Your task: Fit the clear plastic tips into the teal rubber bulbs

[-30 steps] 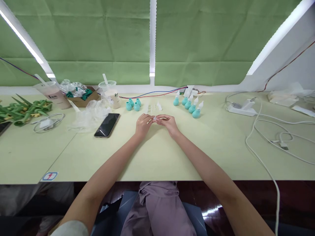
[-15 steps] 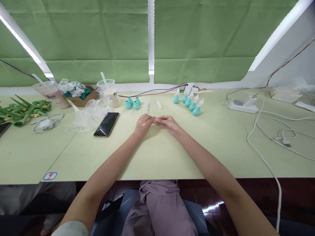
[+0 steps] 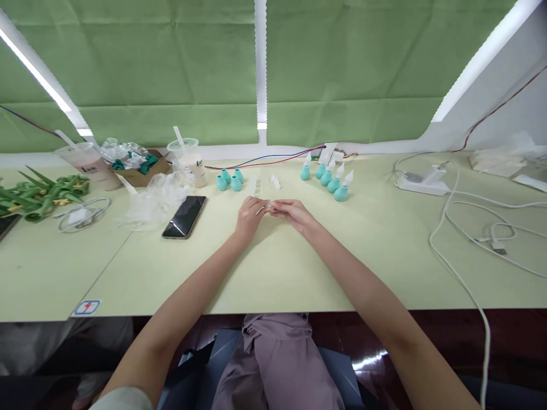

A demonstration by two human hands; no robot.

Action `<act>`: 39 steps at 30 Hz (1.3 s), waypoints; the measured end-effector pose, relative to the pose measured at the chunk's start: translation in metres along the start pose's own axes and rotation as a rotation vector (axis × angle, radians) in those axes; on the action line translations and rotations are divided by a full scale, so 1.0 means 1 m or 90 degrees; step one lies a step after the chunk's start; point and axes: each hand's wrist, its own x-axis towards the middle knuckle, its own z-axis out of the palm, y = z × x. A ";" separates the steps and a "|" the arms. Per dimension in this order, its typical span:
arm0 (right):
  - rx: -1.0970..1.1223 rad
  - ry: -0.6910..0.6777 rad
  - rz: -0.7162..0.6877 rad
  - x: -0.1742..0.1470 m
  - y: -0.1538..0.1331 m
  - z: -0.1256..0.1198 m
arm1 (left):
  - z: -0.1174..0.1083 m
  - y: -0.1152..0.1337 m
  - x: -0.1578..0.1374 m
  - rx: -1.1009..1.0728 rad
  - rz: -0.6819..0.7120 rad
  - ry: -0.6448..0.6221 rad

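Over the middle of the table, my left hand and my right hand meet at the fingertips. Both are closed on a small whitish plastic piece, mostly covered by the fingers; its exact kind is hidden. Just beyond lie small white nozzle tips and a row of clear small parts. To the left of these stand several open-necked turquoise rubber bulbs. On the right, several turquoise bulb syringes stand upright or slightly tilted, each with a pale pointed nozzle.
A phone lies left of my hands, beside crumpled clear plastic bags. Behind are drink cups and a cardboard box. Green plastic pieces and a charger sit far left. A power strip and white cables occupy the right.
My left hand's fingers have shifted slightly, and a bit more of the whitish piece shows between the fingertips. Both hands stay together in nearly the same spot.
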 end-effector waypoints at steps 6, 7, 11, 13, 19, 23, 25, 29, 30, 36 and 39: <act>0.027 0.006 -0.040 0.001 0.003 0.004 | 0.002 0.016 0.003 -0.084 -0.342 0.029; 0.028 0.010 -0.041 0.001 0.004 0.004 | 0.002 0.017 0.002 -0.102 -0.375 0.018; 0.029 0.024 -0.053 0.002 0.006 0.001 | 0.004 0.017 0.002 -0.134 -0.369 -0.008; 0.021 0.020 -0.052 0.003 0.005 0.000 | 0.005 0.015 0.001 -0.119 -0.328 0.000; -0.012 0.010 -0.011 0.002 0.002 -0.003 | 0.006 0.007 -0.003 -0.036 -0.155 0.037; -0.014 0.009 0.006 -0.001 0.001 -0.002 | 0.003 0.002 -0.006 0.038 -0.051 0.017; -0.014 0.006 0.003 -0.002 0.001 -0.002 | 0.002 0.001 -0.006 0.065 -0.025 0.002; -0.005 0.003 -0.012 -0.001 0.005 -0.003 | 0.001 0.001 -0.006 0.097 -0.006 0.000; 0.000 0.002 -0.014 0.000 0.006 -0.003 | 0.001 0.002 -0.005 0.098 -0.001 0.001; 0.039 -0.044 -0.008 0.000 0.005 -0.003 | 0.000 0.006 -0.004 0.059 0.003 0.027; 0.034 -0.089 0.022 -0.002 0.004 -0.004 | -0.001 0.009 -0.004 0.050 -0.011 0.039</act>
